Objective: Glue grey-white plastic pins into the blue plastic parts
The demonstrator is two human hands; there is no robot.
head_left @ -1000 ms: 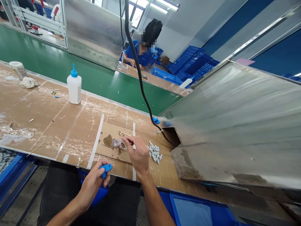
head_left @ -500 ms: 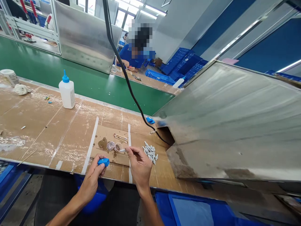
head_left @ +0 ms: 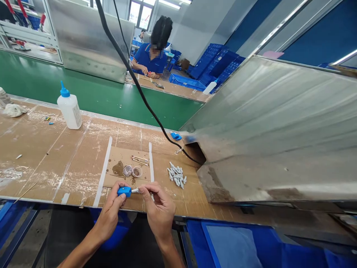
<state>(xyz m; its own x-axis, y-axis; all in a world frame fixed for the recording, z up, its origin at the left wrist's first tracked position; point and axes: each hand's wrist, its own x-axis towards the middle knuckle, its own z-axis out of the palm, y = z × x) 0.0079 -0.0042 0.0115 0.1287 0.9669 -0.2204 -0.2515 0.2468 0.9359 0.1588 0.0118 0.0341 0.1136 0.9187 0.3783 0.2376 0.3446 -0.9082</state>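
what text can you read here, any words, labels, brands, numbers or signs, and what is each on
No text can be read in this picture.
Bottle: print on its label, too small to read.
Tub at the left edge: cut off, and any print too blurred to read.
Blue part in the left hand: no lettering can be made out.

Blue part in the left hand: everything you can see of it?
The blue part is small, blocky, plastic-looking. The left hand pinches and partly covers it, above the cardboard-covered worktop, near the front edge. Its right end faces the pale piece in the right hand; contact is unclear.
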